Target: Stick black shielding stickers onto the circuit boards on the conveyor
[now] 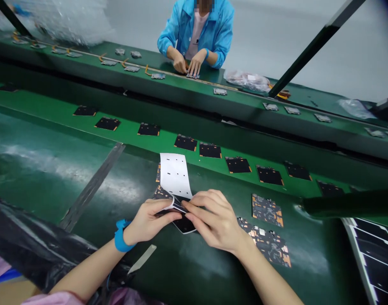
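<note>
Both hands meet over a thin sheet (175,174), white on one side with small cut-outs and black on the other. My left hand (149,221) is closed, thumb and fingers pinching a bent, curled part of it. The fingertips of my right hand (217,216) are closed on the same sheet at the fold; exactly what they pinch is partly hidden. A dark circuit board with copper patches (162,193) shows at the sheet's left edge, mostly covered. To the right of my right hand lie two bare circuit boards (267,210), one nearer me and partly behind my wrist.
Several black-covered boards (238,164) lie along the bright green belt (130,142). Across it, a person in a blue jacket (224,25) handles a small board at a raised bench. A stack of black-and-white sheets (376,250) sits right, near a dark post (340,207).
</note>
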`<state>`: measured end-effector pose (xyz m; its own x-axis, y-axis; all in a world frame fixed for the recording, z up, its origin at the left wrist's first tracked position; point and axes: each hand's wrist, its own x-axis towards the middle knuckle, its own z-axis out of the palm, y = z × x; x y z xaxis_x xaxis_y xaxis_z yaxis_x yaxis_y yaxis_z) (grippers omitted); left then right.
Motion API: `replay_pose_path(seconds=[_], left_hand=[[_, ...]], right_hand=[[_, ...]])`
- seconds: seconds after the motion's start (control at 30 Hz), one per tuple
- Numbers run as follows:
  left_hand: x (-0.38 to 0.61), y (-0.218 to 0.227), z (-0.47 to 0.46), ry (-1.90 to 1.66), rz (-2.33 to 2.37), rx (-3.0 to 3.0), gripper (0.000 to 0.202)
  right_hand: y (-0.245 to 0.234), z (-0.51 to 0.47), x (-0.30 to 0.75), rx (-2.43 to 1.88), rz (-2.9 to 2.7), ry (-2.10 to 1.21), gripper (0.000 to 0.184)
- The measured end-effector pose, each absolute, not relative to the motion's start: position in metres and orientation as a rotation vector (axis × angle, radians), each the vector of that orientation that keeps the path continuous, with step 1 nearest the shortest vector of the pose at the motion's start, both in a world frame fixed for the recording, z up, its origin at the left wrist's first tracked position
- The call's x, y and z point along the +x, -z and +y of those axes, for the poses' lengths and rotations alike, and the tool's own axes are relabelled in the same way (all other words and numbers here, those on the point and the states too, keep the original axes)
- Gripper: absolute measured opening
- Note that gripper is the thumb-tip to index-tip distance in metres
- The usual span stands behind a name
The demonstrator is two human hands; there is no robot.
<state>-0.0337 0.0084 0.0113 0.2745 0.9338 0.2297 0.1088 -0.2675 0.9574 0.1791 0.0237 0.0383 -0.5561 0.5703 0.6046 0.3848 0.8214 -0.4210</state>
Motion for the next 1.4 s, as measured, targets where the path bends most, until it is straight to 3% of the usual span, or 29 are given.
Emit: replay_pose_path(seconds=[0.37,0.63,0.8,0.97,1.07,1.17,1.4], left_hand=[[-0.028,-0.008,0.005,-1.174,1.142,1.655,0.011],[-0.029,-0.006,0.005,-1.115,1.150,1.767,0.024],[-0.028,-0.007,0.005,-1.127,1.141,1.804,0.027],[-0.032,-0.002,0.003,-1.322,1.356,1.811,0.029],[-0.040,0.002,0.003,-1.626,1.587,1.779,0.044],[-0.046,-0.005,0.006,-1.826,1.670,1.837,0.033],[-0.045,-0.042,0.010,-1.567,1.626,2.424,0.059]], right_hand=[[-0.036,0.022,0.172,-0.732,-2.264,-0.179,0.018],[-0.026,0.025,0.173,-0.639,-2.266,-0.122,0.017],[-0.024,0.028,0.166,-0.642,-2.025,-0.433,0.019],[-0.026,0.039,0.169,-0.926,-1.622,-0.377,0.027],[-0.036,0.047,0.181,-1.083,-1.305,-0.281,0.025],[-0.058,0.045,0.178,-1.098,-1.242,-0.305,0.028],[-0.098,0.034,0.122,-0.848,-1.683,-0.596,0.044]])
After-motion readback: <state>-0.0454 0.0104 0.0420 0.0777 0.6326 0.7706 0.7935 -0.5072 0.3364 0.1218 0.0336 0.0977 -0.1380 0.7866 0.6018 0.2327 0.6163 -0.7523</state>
